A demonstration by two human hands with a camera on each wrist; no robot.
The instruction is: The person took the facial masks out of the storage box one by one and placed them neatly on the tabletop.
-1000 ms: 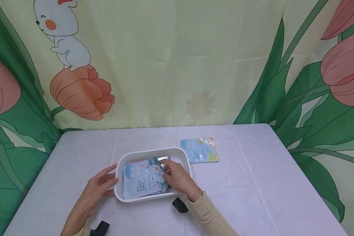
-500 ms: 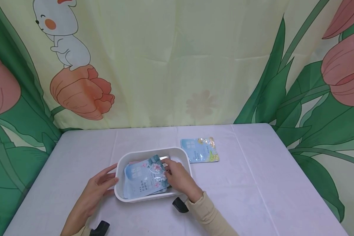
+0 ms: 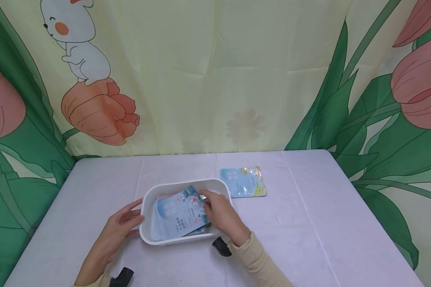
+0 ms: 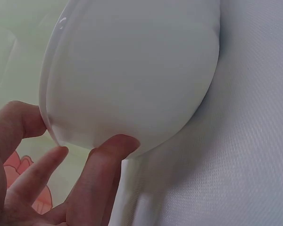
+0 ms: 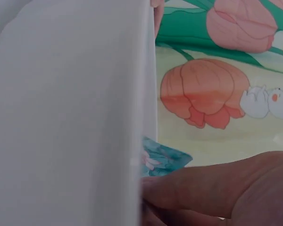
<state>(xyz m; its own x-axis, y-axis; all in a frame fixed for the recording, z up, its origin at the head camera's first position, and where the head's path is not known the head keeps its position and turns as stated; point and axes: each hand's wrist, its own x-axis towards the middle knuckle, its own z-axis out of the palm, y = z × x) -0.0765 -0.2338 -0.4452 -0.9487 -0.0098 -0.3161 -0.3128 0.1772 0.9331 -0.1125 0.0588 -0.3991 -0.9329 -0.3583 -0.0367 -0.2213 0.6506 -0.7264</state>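
Note:
A white plastic basin [image 3: 186, 185] holds a small pile of flat sachets that look like sheet-mask packs. Uppermost is a light blue sachet [image 3: 181, 213] with pink flowers, tilted inside the basin. My right hand [image 3: 220, 213] pinches its right edge between thumb and fingers; in the right wrist view the basin wall hides most of it, leaving a teal corner [image 5: 166, 156] showing near the thumb. Against the basin's left end rests my left hand [image 3: 120, 225], its fingertips touching the rim and outer wall, as the left wrist view [image 4: 89, 174] also shows.
Behind the basin's right corner, another blue sachet [image 3: 243, 182] with yellow and green print lies flat on the white tablecloth [image 3: 291, 235]. A curtain [image 3: 215, 79] printed with tulips and a rabbit hangs behind the table. Black wrist mounts [image 3: 122, 276] sit below both hands.
The right hand has drawn the flowered sachet slightly up and to the right, and its left edge has shifted off the sachet beneath. The left hand has stayed against the basin.

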